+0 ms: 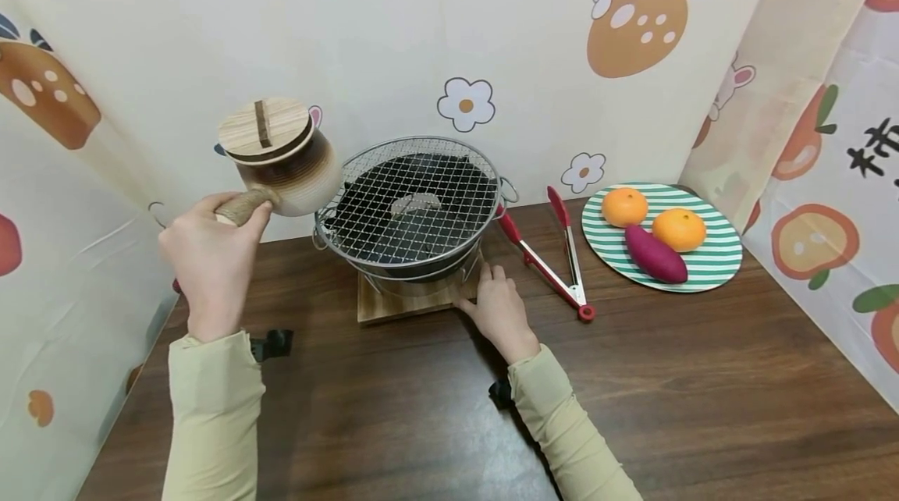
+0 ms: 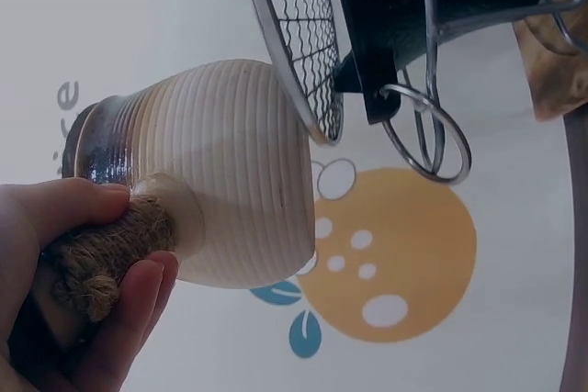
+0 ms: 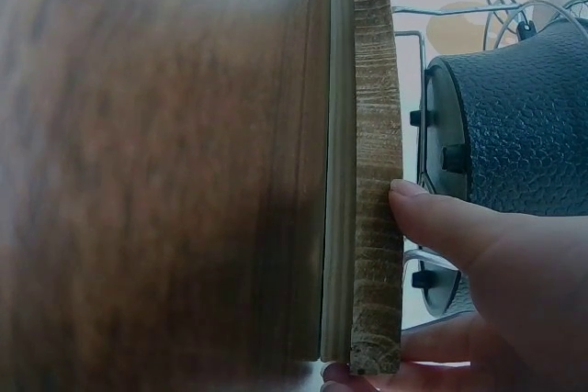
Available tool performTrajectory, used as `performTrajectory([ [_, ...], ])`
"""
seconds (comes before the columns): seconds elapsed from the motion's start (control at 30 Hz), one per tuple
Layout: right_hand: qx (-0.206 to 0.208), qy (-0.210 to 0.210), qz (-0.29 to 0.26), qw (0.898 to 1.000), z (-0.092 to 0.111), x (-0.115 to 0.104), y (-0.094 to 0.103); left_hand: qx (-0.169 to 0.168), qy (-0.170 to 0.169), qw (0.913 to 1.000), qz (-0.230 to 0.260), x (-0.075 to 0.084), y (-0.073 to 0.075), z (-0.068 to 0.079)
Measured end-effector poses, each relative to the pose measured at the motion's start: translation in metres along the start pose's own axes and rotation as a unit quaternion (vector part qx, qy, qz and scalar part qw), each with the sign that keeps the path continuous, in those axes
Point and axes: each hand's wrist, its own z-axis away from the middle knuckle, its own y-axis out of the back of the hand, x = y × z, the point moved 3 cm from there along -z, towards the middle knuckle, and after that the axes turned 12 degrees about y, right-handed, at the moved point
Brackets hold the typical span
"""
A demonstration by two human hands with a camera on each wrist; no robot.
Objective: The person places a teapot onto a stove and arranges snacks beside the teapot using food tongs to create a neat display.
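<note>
My left hand (image 1: 214, 255) grips the rope-wrapped handle (image 2: 115, 250) of a ribbed ceramic pot (image 1: 305, 177), cream below and brown above. A round wooden lid (image 1: 242, 130) sits on the pot, which is held up in the air beside the left rim of a round tabletop grill. The grill's wire mesh (image 1: 379, 212) tops a black bowl (image 3: 524, 126) in a wire stand. Under the stand lies a wooden board (image 1: 375, 310). At the board's front right corner, my right hand (image 1: 500, 312) has its thumb against the front edge and its fingers round the side.
Red-and-silver tongs (image 1: 548, 271) lie spread on the table (image 1: 393, 415) right of the grill. Beyond them a green-striped plate (image 1: 716, 271) carries two oranges (image 1: 625, 207) and a purple sweet potato (image 1: 655, 254). A printed cloth wall (image 1: 351, 25) stands close behind the grill.
</note>
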Motion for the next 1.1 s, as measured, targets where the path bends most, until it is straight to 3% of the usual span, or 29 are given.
performTrajectory([
  [0.47,-0.01,-0.004,-0.005,1.0,-0.001,0.001,-0.001,-0.015,-0.03,0.9994,0.006,0.015,-0.018,0.002],
  [1.1,-0.003,0.003,0.003,1.0,-0.002,0.002,0.0,-0.062,-0.057,0.9964,-0.011,0.035,-0.036,0.003],
])
